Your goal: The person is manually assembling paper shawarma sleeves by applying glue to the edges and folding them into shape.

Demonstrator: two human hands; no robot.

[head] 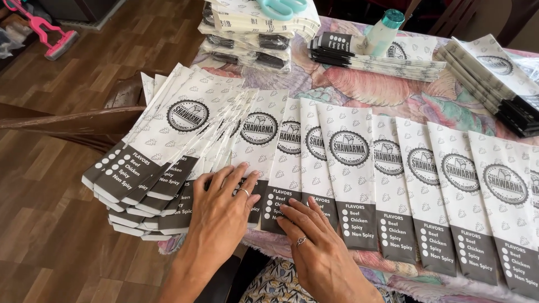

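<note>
A long row of flat white paper bags with dark grey bottoms [393, 168] lies fanned out, overlapping, along the near edge of a table. At the row's left end a thicker stack of the same bags [168, 134] sticks out past the table edge. My left hand [222, 210] lies flat, fingers spread, on the grey ends of the bags beside that stack. My right hand [311, 238] rests palm down on the neighbouring bags, fingers pointing left. Each hand wears a ring. Neither hand grips anything.
The table has a flowered cloth [359, 90]. More bag stacks lie at the back left [252, 33], back middle [382, 59] and right [494, 78]. Teal-handled scissors [283, 7] top the back-left stack; a teal-capped bottle [383, 31] stands nearby. A wooden chair [73, 120] stands left.
</note>
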